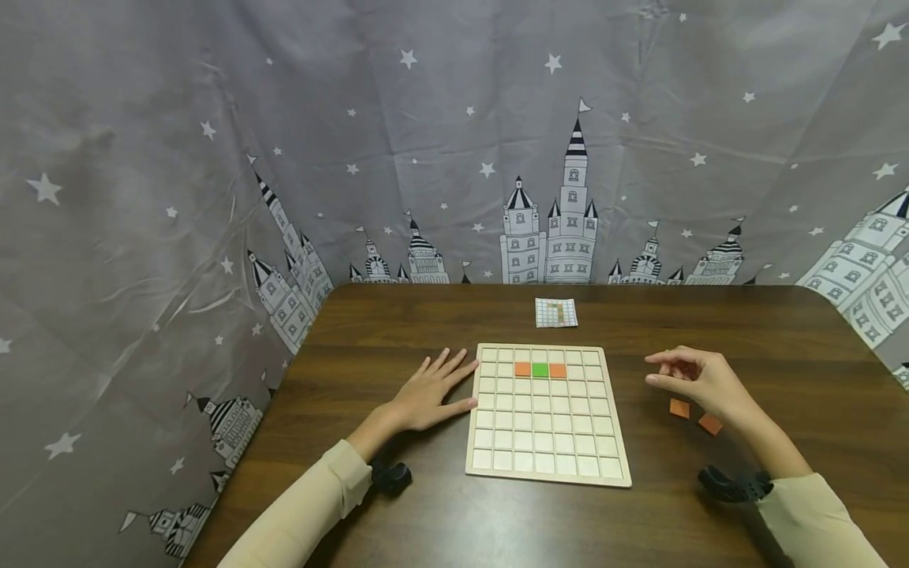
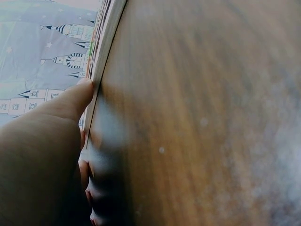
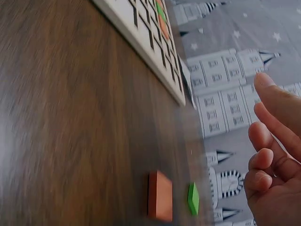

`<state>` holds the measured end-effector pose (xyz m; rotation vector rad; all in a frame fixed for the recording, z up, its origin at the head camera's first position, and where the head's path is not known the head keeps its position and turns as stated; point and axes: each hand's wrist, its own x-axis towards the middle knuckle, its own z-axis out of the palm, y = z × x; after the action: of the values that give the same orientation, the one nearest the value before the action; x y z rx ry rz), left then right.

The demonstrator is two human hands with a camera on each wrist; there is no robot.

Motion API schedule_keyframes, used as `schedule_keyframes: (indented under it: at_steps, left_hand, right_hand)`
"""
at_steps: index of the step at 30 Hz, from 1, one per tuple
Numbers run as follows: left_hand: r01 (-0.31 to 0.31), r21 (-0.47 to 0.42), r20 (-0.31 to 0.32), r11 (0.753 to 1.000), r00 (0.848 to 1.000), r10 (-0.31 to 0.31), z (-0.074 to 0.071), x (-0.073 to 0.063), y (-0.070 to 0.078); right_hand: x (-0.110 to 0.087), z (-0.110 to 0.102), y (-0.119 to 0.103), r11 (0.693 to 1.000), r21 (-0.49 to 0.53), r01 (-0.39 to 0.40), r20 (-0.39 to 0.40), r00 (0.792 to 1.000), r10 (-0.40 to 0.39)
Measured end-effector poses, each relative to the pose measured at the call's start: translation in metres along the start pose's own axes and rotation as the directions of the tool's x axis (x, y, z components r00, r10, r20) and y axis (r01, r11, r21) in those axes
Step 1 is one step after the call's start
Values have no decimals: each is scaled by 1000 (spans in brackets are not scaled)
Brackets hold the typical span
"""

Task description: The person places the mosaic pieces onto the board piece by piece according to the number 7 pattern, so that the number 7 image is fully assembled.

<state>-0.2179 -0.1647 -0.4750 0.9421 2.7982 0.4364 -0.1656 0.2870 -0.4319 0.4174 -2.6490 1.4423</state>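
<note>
A pale wooden grid board (image 1: 547,476) lies on the table with a green tile (image 1: 540,371) between two orange tiles (image 1: 522,370) in its second row from the far side. My left hand (image 1: 429,398) rests flat with fingers spread, its thumb and forefinger touching the board's left edge. Right of the board, my right hand (image 1: 692,379) hovers with loosely bent fingers and nothing between them. Two loose orange tiles (image 1: 679,408) lie below it on the table. The right wrist view also shows a loose green tile (image 3: 193,198) beyond an orange one (image 3: 160,196); the head view does not show it.
A small printed card (image 1: 556,313) with a grid pattern lies beyond the board. The dark wooden table (image 1: 426,521) ends at a grey curtain (image 1: 440,189) printed with castles and stars. A black wrist strap (image 1: 735,483) is on the right wrist.
</note>
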Motion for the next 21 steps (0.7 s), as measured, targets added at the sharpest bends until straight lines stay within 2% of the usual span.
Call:
schedule_keyframes:
  at_steps: [11,21]
  left_hand:
    - [4,3,-2,1000,1000,-4,1,1,-2]
    - [3,0,3,1000,1000,-3,2,0,-1]
  right_hand:
    - [-18,-26,20,995,-88,-51,-72,996,44]
    - [-34,-40,47,995,-32,-97,-95,991,94]
